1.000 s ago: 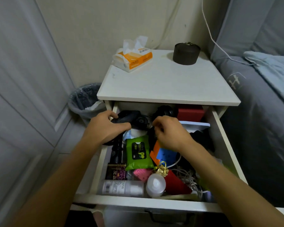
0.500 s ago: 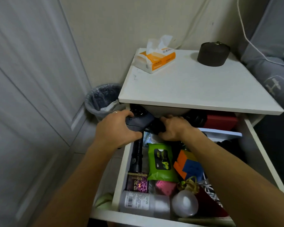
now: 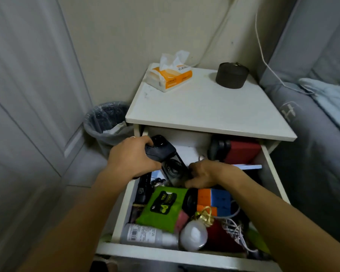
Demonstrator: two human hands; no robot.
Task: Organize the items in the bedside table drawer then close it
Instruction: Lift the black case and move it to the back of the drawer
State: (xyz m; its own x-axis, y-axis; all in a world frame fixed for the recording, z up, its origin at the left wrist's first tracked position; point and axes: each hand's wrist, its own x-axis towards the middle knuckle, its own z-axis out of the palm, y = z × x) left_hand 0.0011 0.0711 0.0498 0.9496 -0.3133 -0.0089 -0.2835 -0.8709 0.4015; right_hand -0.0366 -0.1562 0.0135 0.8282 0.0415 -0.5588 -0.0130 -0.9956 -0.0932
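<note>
Both hands' grips clamp 1 black device (image 3: 166, 158): left hand (image 3: 133, 157), right hand (image 3: 204, 174).

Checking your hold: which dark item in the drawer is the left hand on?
The left hand grips the black device at the back-left, raised; the black flashlight lies untouched along the left wall.

One head-worn view, looking forward and down.

I see from above and close in front of the open drawer (image 3: 185, 252), facing the wall behind the desk (image 3: 204, 112); the bed (image 3: 322, 144) fills the right edge.
</note>
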